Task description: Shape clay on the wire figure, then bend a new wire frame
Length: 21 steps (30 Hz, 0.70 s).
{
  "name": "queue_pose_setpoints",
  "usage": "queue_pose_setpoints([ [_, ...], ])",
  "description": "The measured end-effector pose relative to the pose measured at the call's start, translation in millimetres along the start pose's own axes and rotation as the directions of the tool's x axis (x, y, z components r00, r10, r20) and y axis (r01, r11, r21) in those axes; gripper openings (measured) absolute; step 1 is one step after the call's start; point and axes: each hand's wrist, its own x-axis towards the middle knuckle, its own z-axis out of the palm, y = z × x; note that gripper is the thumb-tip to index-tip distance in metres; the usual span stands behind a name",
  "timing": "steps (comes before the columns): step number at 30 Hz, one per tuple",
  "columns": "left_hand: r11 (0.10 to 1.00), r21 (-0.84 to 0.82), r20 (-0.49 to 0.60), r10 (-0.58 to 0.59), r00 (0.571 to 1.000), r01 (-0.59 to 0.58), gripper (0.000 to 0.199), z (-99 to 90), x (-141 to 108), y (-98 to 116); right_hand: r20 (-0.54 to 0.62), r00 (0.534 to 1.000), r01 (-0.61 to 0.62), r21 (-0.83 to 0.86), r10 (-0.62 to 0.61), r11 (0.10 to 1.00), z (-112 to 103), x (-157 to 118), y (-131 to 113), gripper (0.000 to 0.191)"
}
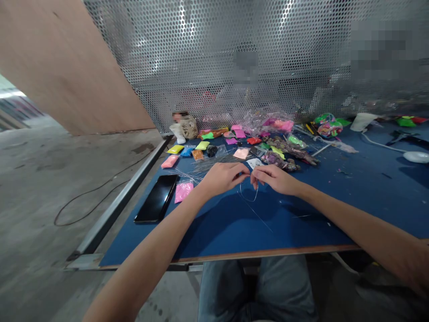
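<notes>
A thin piece of wire (250, 200), bent into a loop, hangs between my hands above the blue table. My left hand (228, 175) pinches one side of it with the fingertips. From the other side my right hand (272, 178) pinches the wire too, fingers curled close to the left ones. Where the wire ends meet is hidden by the fingers. Below the loop a straight loose wire (259, 215) lies on the table. A bundle of straight grey wires (214, 164) is spread just beyond my left hand.
A black phone (157, 199) and a pink clay packet (184, 191) lie left of my left forearm. Several coloured packets, clear plastic bags (258, 123) and grey-purple lumpy pieces (278, 161) line the back. Behind stands a perforated metal panel (208, 58). A white mouse-shaped device (415, 157) sits far right.
</notes>
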Motion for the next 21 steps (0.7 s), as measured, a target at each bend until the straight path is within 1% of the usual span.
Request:
queue_pose_setpoints([
  [2, 0.999, 0.03, -0.031, -0.021, 0.999, 0.022, 0.018, 0.6, 0.5, 1.9, -0.035, 0.999, -0.015, -0.026, 0.014, 1.0, 1.7, 0.0, 1.7, 0.032],
  [6, 0.996, 0.05, -0.089, -0.075, 0.993, 0.08, 0.023, 1.6, 1.6, 4.0, -0.091, 0.996, -0.033, -0.085, 0.025, 0.996, 1.3, -0.3, 4.4, 0.021],
  [8, 0.994, 0.057, -0.092, -0.086, 0.992, 0.092, 0.023, 2.2, 1.7, 4.4, -0.107, 0.994, -0.045, -0.121, 0.032, 0.992, 0.4, -0.1, 5.8, 0.02],
  [12, 0.993, 0.075, -0.082, -0.088, 0.993, 0.094, 0.025, 6.3, 1.4, 4.7, -0.147, 0.988, -0.078, -0.187, 0.051, 0.979, -1.0, -0.1, 6.6, 0.025],
  [17, 0.977, 0.168, -0.135, -0.105, 0.985, 0.127, 0.027, 16.0, 2.4, 7.5, -0.168, 0.986, -0.046, -0.269, 0.0, 0.962, -2.9, -1.8, 5.8, 0.026],
  [21, 0.965, 0.222, -0.128, -0.114, 0.985, 0.14, 0.023, 19.5, 4.5, 12.1, -0.17, 0.982, 0.004, -0.422, -0.084, 0.907, -1.2, -0.9, 7.2, 0.024],
])
